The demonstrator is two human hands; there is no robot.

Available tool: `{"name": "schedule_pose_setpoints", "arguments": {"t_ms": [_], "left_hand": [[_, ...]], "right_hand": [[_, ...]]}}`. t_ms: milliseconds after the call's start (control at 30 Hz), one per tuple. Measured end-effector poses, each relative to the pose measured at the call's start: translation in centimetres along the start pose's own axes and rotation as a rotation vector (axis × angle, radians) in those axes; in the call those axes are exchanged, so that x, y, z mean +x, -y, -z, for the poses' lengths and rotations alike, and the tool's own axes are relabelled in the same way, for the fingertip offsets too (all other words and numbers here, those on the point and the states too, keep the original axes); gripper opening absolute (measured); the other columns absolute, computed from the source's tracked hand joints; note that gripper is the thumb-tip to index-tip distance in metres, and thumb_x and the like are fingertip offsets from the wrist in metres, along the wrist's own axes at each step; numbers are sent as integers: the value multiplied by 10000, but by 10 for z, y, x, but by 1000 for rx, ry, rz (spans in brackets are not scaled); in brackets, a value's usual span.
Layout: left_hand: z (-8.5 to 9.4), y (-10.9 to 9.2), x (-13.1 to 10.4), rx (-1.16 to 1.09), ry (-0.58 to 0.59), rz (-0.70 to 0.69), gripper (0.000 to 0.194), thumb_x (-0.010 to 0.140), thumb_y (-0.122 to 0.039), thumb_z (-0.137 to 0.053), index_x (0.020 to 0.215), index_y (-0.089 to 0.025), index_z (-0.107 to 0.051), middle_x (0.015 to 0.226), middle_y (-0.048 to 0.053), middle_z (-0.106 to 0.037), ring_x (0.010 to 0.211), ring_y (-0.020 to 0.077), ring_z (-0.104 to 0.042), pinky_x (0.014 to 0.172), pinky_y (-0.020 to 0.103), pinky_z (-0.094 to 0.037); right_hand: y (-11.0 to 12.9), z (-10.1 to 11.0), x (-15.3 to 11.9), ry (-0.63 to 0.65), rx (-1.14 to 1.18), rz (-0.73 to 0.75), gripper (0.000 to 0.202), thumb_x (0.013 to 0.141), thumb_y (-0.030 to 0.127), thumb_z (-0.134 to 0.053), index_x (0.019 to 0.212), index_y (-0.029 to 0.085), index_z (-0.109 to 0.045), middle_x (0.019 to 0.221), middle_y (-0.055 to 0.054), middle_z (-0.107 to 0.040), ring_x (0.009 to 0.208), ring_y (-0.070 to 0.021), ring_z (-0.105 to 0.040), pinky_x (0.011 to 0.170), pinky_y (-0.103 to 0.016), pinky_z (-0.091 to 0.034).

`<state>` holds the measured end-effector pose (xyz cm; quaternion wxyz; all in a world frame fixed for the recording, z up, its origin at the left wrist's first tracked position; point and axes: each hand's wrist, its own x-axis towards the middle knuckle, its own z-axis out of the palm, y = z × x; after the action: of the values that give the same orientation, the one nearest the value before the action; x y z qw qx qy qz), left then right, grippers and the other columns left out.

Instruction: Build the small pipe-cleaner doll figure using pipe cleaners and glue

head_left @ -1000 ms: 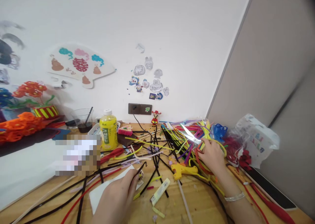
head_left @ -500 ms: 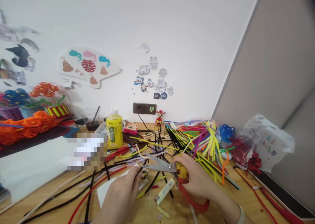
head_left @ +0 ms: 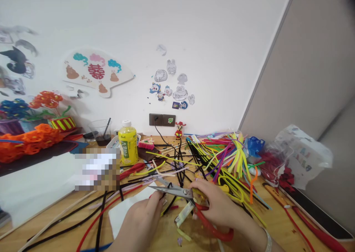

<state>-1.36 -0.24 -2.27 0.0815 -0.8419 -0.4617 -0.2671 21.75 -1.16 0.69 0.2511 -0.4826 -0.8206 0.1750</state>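
My right hand (head_left: 215,202) is closed around the red handles of a pair of scissors (head_left: 177,191), whose blades point left. My left hand (head_left: 142,215) pinches a short black pipe cleaner (head_left: 169,185) at the blades; most of it is hidden behind my fingers and the steel. The blades are close together and cross just above my left fingertips. Under the left hand lies a sheet of white paper (head_left: 122,211). Below the scissors is a pale glue-stick-like tube (head_left: 183,215).
Loose black pipe cleaners (head_left: 102,215) cross the table at left. A yellow drink bottle (head_left: 128,145) and a cup of dark liquid (head_left: 102,135) stand behind. A colourful pipe-cleaner bundle (head_left: 238,152) lies right, beside a plastic bag (head_left: 302,156). A small red-hatted figure (head_left: 180,130) stands by the wall.
The scissor blades have closed from wide apart to nearly together. My left hand has shifted right towards them, and the small black-and-yellow piece at its fingertips is now mostly hidden.
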Motion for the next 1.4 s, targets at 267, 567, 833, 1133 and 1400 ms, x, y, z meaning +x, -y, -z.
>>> {"name": "schedule_pose_setpoints", "arguments": {"t_ms": [267,567,833,1133,1400], "left_hand": [[-2,-2,-1,39,2,-38,184,878,-178,-303,816,-194,-476,521,4,-655,450,180,-623,408,240,-419],[25,4,8,263,-329,-286,246,857,-260,-416,672,-192,-563,546,12,-600,517,167,-570,520,268,-404],[30,12,19,56,-134,-200,196,843,-183,-409,810,-197,-602,772,50,-596,683,178,-527,619,295,-411],[34,9,22,8,-7,-199,205,848,-204,-425,730,-196,-592,755,44,-589,692,189,-504,625,306,-392],[35,11,23,-24,7,-214,231,851,-197,-409,703,-193,-587,722,34,-585,670,180,-500,605,286,-378]], "right_hand": [[6,-2,-1,6,-26,-5,418,641,270,-669,1035,230,-539,1008,-41,-591,893,-208,-545,775,-305,-408],[0,-7,0,-22,-236,41,426,690,252,-577,1107,207,-505,1011,-66,-599,929,-220,-539,802,-318,-400],[8,-11,-1,-10,-376,93,397,673,259,-572,1062,206,-517,946,-55,-582,890,-218,-507,773,-320,-389],[15,-6,-2,16,-475,76,340,695,305,-564,1021,221,-526,876,-46,-551,826,-220,-480,695,-318,-370],[20,-4,-4,42,-440,54,384,683,294,-554,1056,221,-509,897,-49,-528,850,-221,-472,732,-328,-374]]}}
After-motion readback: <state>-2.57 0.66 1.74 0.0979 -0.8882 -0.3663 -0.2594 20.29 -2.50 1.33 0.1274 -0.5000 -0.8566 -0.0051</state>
